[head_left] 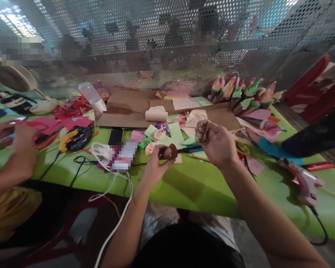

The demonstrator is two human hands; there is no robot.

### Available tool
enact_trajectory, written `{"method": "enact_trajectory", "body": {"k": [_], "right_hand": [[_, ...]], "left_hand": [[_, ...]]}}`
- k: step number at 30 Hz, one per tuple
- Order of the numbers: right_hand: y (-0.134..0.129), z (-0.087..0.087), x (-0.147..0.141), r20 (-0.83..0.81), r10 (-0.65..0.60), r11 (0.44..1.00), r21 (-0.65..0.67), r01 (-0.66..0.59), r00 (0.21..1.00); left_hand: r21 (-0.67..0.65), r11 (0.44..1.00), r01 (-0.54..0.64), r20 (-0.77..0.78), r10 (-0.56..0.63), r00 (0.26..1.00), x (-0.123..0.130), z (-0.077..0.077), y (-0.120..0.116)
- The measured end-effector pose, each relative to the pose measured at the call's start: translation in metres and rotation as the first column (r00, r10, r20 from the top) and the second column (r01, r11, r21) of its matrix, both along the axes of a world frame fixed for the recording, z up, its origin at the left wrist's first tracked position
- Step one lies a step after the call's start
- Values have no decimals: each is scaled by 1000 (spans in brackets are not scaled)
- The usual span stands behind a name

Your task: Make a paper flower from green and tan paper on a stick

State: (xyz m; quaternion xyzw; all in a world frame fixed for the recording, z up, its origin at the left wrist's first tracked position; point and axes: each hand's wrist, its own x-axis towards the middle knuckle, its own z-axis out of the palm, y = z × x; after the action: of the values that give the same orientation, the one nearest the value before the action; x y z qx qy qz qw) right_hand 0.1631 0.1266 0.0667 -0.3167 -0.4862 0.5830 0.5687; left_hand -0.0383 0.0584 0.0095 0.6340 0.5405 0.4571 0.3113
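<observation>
My left hand (155, 162) is closed around a small brown paper cone (172, 152), its round open end turned to the right and some paler stuff showing inside. Raised a little higher on the right, my right hand (220, 146) pinches a crumpled wad of brown paper (202, 131). The two hands are apart above the green table (190, 190). Between and behind them lie pale green paper pieces (176, 133), a cream paper sheet (195, 118) and a dark blue-handled tool (194, 149), partly hidden.
A pink glue gun (303, 182) and a dark bottle (312, 132) stand at right. Finished-looking paper cones (248, 91) cluster at the back. Phone (125, 154), white cable (127, 208) and yellow-black tool (75, 138) lie left, near a co-worker's hand (24, 136).
</observation>
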Motion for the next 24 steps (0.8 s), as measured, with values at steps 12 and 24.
{"method": "enact_trajectory", "body": {"k": [12, 24], "right_hand": [[-22, -10, 3, 112, -44, 999, 9, 43, 993], [-36, -18, -4, 595, -316, 894, 447, 22, 739]], "left_hand": [[-116, 985, 128, 253, -96, 963, 33, 0, 12], [-79, 974, 212, 200, -193, 961, 33, -8, 4]]}}
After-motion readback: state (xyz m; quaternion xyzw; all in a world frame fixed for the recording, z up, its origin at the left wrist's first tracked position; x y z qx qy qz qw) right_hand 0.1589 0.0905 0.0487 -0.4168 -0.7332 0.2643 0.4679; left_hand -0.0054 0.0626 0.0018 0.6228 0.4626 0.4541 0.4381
